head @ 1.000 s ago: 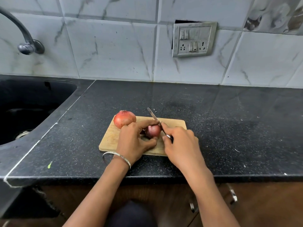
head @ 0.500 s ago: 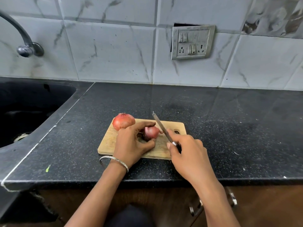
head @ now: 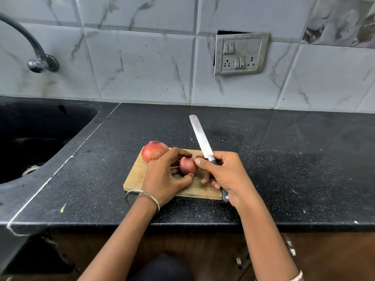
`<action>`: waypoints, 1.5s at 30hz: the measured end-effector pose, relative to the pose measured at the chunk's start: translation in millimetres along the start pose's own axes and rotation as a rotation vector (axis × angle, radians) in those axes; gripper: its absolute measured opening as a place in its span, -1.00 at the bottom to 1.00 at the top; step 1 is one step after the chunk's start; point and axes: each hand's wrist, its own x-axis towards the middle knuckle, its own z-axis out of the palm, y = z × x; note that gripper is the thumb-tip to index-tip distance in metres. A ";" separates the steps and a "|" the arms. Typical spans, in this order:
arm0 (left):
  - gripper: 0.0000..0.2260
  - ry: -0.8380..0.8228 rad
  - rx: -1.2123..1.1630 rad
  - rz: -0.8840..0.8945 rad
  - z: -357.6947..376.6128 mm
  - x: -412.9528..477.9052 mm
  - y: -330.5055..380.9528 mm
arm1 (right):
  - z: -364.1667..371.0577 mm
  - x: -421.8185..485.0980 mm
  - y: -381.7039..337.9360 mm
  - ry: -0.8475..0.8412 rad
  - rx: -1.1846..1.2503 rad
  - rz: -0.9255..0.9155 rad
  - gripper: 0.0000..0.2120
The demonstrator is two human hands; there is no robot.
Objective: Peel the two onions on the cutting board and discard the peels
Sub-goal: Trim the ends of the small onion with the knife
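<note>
A grey marbled tiled wall (head: pixel 142 67) is seen at the back, and below it a black speckled counter (head: pixel 263 159) is spread across the view. A dark sink (head: pixel 40 134) is sunk into the counter's left part, with a curved tap (head: pixel 38 57) fixed to the wall above it. A metal switch plate (head: pixel 241 53) is set into the tiles at the right. A wooden cutting board (head: pixel 138 175) is laid on the counter near its front edge.

Over the board, the left hand (head: pixel 164 175) is curled, with an onion pinched between thumb and fingers. The right hand (head: pixel 227 175) is closed round the dark handle of a knife (head: pixel 199 136), whose long blade is pointed up and away toward the wall.

The larger onion (head: pixel 154 152) is set on the board's far left corner with its papery skin on, just beside the left hand's fingers. The smaller onion (head: pixel 187 165), the one gripped by the left hand, is kept over the middle of the board; whether it is touching the wood cannot be told. Its right side is touched by the right thumb. A thin metal bangle (head: pixel 146 194) is worn on the left wrist.
</note>
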 end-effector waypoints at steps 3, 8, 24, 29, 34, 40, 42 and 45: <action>-0.61 0.002 0.013 0.017 0.2 0.1 0.0 | 0.6 3.5 4.7 0.023 0.022 -0.021 -0.85; -0.57 -0.025 0.037 0.048 0.0 0.2 0.5 | 0.3 7.3 12.0 0.072 0.031 -0.060 -0.86; -0.61 -0.004 0.160 0.060 0.8 -1.6 5.3 | 4.7 -0.1 8.0 0.099 0.093 -0.058 -0.71; -0.59 -0.009 0.221 0.070 0.0 0.5 6.3 | 1.4 5.2 15.5 0.255 0.061 -0.090 -0.81; -0.55 -0.008 0.243 0.056 -0.7 1.4 1.8 | -4.3 -0.5 19.7 0.239 -0.146 -0.164 -0.80; -0.72 -0.005 0.123 0.012 -1.1 0.2 3.3 | 0.8 1.8 16.9 0.168 -0.333 -0.275 -0.93; -0.75 -0.019 0.132 0.028 -1.7 -0.3 3.9 | 1.2 2.9 15.4 0.172 -0.360 -0.290 -0.93; -0.69 -0.026 0.161 0.056 -2.4 0.5 1.9 | 0.6 1.9 11.8 0.145 -0.367 -0.304 -0.91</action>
